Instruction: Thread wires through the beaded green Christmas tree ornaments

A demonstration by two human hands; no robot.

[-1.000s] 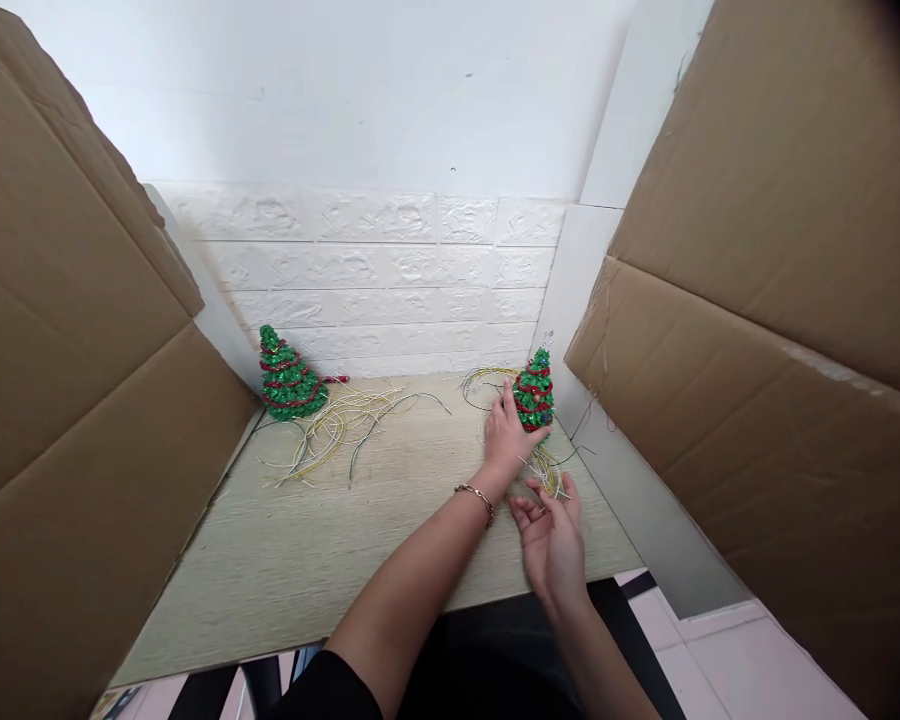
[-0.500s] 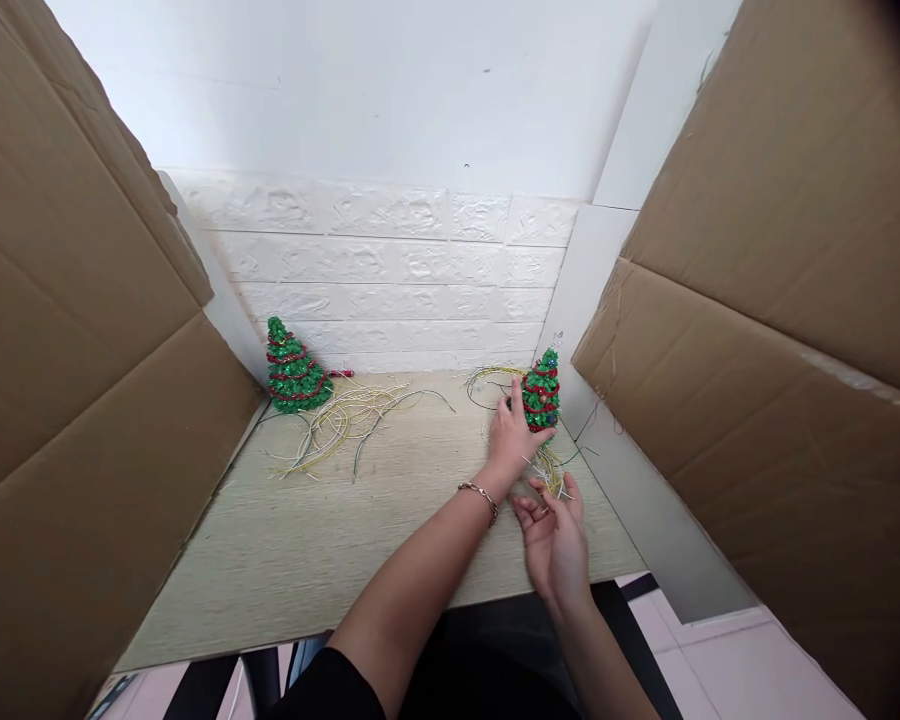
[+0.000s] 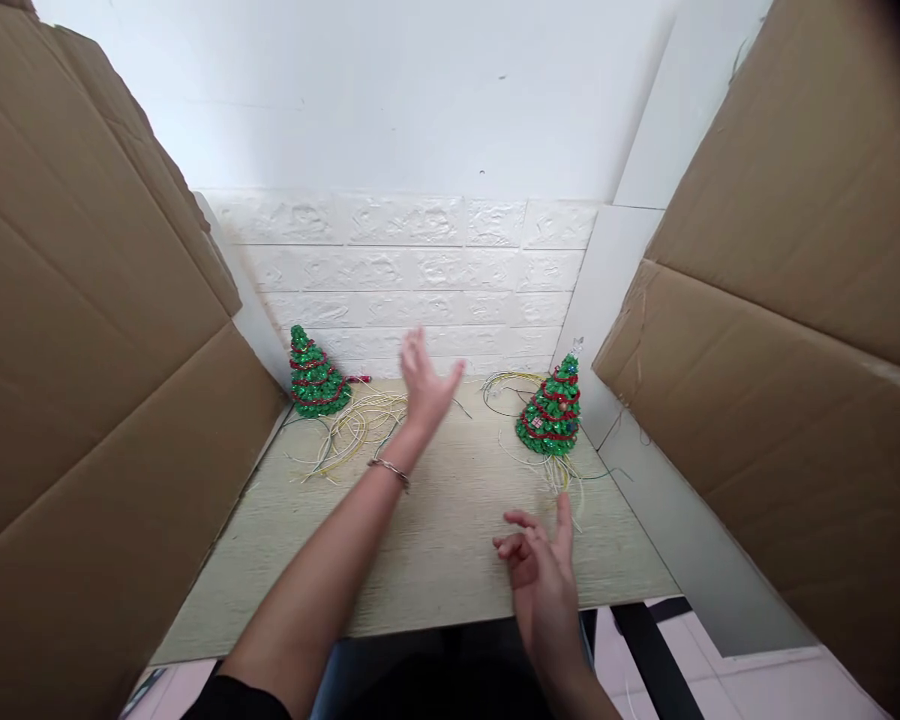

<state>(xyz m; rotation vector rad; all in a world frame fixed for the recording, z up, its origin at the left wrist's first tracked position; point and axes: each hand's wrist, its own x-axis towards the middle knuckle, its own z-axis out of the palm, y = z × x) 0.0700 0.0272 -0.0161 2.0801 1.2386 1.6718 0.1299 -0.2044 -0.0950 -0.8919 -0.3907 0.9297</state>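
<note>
My left hand (image 3: 426, 390), with a chain bracelet at the wrist, is raised over the middle of the table with fingers apart, holding nothing. Just left of it lies a loose tangle of white, yellow and green wires (image 3: 352, 425). My right hand (image 3: 540, 570) hovers near the front edge, fingers loosely spread and free of any object. Beyond it stands a small green Christmas tree (image 3: 551, 415) with red garland, ornaments and a clear star on top, leaning slightly right. Wires (image 3: 562, 475) trail out from under its base towards my right hand.
A second green tree (image 3: 316, 378) with red garland stands at the back left, a red stick-like item (image 3: 359, 379) beside it. More wires (image 3: 514, 380) curl near the back wall. Cardboard panels (image 3: 120, 330) flank the wooden table (image 3: 450, 540) on both sides.
My left hand has let go of the right-hand tree and moved left to mid-table. My right hand has come off the wires and drawn back towards the front edge. The camera view shifted slightly.
</note>
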